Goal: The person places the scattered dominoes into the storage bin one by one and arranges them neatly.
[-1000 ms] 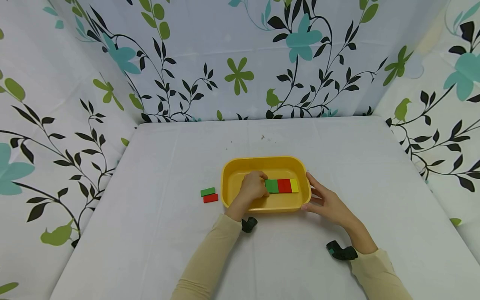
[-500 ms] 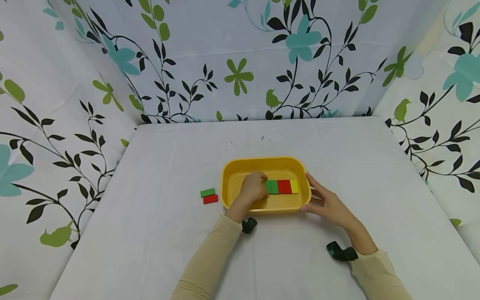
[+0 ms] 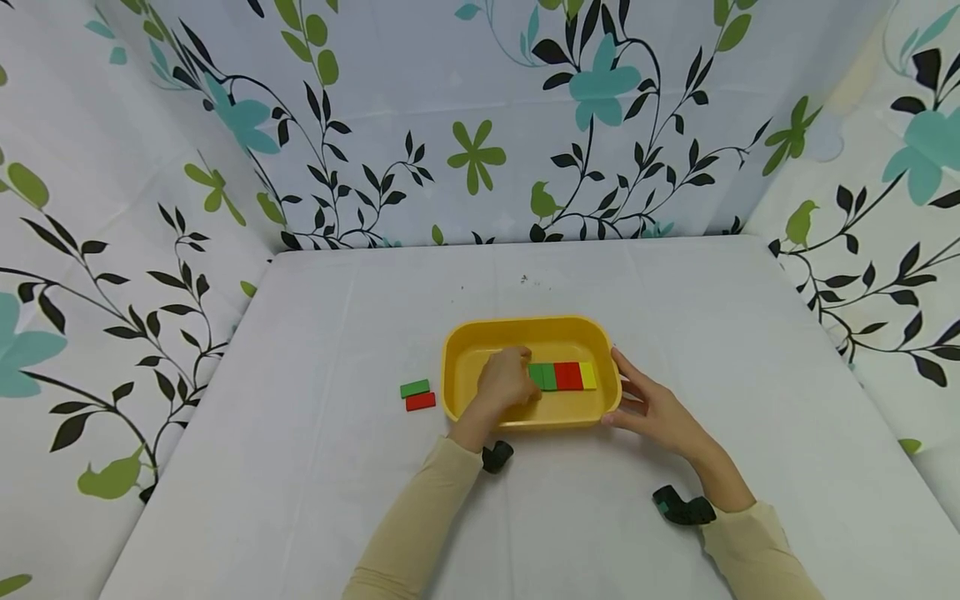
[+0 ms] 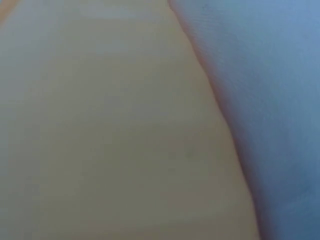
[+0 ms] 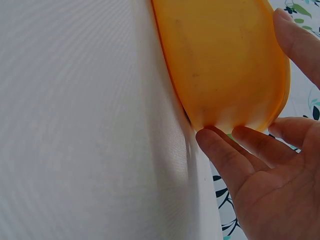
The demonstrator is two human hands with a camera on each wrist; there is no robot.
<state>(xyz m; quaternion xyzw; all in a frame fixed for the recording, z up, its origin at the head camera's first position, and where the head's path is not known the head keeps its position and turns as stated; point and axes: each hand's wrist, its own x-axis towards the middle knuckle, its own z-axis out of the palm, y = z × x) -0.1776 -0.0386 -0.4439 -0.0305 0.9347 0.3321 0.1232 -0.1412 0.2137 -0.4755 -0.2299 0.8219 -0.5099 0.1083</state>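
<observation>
Holding the yellow tray point(image 3: 537, 332) by its right end, my right hand point(image 3: 651, 406) curves thumb and fingers around the wall, while my left hand point(image 3: 506, 382) reaches inside with fingers bent at the left end of a row of blocks. I cannot tell whether a block is pinched there, because the hand itself hides the spot. The tray sits near the middle of the white tabletop point(image 3: 337, 467), with the row on its floor: green blocks point(image 3: 550, 377) by my left fingers, then red point(image 3: 568, 376), then a yellow block point(image 3: 588, 376) nearest the right wall. Pressing too hard from the left, I judge, could buckle the row or slide it towards that wall; an uneven push from finger and thumb might turn the end block askew. If my right hand eased off, the tray could skid along the cloth. Lifting carelessly might drag a green block out of line. The row runs left to right, along the tray's own long axis, its yellow end pointing right, though each green block lies lengthwise from near to far. Outside, left of the tray, a loose green block point(image 3: 414, 389) and a loose red block point(image 3: 420, 402) lie side by side, long axes roughly left to right, right ends tipped slightly away from me.
</observation>
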